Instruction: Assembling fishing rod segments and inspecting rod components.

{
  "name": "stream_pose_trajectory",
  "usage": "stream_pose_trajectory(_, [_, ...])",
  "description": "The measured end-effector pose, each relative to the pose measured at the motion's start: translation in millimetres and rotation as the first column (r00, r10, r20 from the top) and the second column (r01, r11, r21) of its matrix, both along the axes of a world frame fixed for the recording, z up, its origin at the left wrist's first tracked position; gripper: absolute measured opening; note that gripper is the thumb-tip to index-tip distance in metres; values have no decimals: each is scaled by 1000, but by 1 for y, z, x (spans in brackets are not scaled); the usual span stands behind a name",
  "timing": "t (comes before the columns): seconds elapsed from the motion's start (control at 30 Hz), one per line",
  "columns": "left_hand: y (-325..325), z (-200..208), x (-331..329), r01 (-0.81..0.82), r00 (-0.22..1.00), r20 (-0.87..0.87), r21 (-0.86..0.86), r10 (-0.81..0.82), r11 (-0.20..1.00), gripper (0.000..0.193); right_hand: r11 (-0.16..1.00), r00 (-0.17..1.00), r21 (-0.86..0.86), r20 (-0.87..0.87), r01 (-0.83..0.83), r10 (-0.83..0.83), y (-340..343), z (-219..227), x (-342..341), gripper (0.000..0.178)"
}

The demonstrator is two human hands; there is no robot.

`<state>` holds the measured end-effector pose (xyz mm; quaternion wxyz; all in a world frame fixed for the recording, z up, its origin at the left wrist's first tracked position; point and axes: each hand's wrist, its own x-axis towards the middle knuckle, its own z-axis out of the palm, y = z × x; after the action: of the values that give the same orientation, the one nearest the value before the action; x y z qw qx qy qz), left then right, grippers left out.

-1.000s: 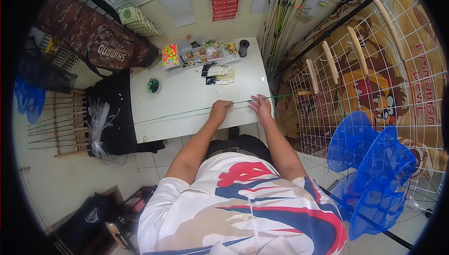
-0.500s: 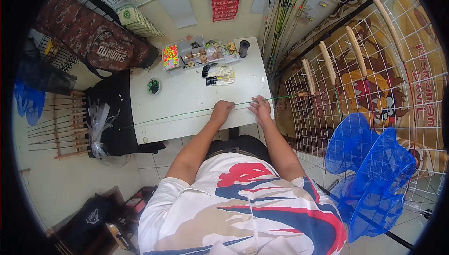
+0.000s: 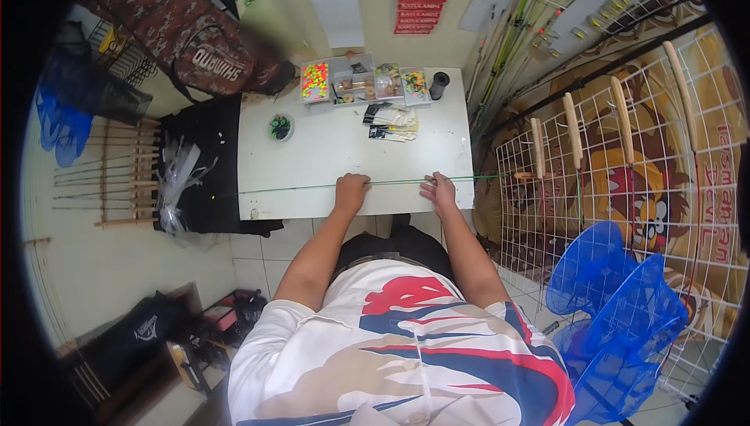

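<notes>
A thin green fishing rod [image 3: 402,182] lies crosswise above the front part of the white table [image 3: 312,156]. Its wooden handle end [image 3: 523,176] reaches past the table's right edge, and the thin end runs off to the left. My left hand [image 3: 352,192] is closed around the rod near the middle of the table. Farther right, my right hand [image 3: 440,194] holds the rod loosely at the fingertips, its fingers slightly apart. Small packets [image 3: 392,123] lie behind my hands.
A divided tray [image 3: 355,98] of colourful small parts stands at the back, beside a dark spool [image 3: 440,85]. A round tub [image 3: 280,127] sits back left. Blue nets [image 3: 601,270] and a white wire rack [image 3: 625,152] stand right; a black cloth [image 3: 195,160] covers the left side.
My left hand has moved left along the rod, widening the gap between my hands. My right hand has shifted slightly left. The view has also turned, moving the scene right in the picture.
</notes>
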<state>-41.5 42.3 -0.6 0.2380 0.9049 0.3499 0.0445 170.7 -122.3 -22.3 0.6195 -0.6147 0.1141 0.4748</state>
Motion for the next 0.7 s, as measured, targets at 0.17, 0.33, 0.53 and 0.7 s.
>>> stream_pose_trajectory(0.17, [9,-3,-27,-96,992,89,41,93,995,16,985,998,-169,66,32,-21,14,7,-12,42])
stream_pose_trajectory(0.33, [11,-1,-39,-78,985,155,14,75,997,15,962,997,-272,78,24,-3,24,12,-33,47])
stream_pose_trajectory(0.53, [21,1,-79,18,975,220,-50,-7,999,22,944,982,-321,135,-82,131,37,13,-88,41])
stream_pose_trajectory(0.7, [34,-4,-131,5,984,180,-45,3,999,29,891,871,-404,340,-206,355,55,19,-146,30])
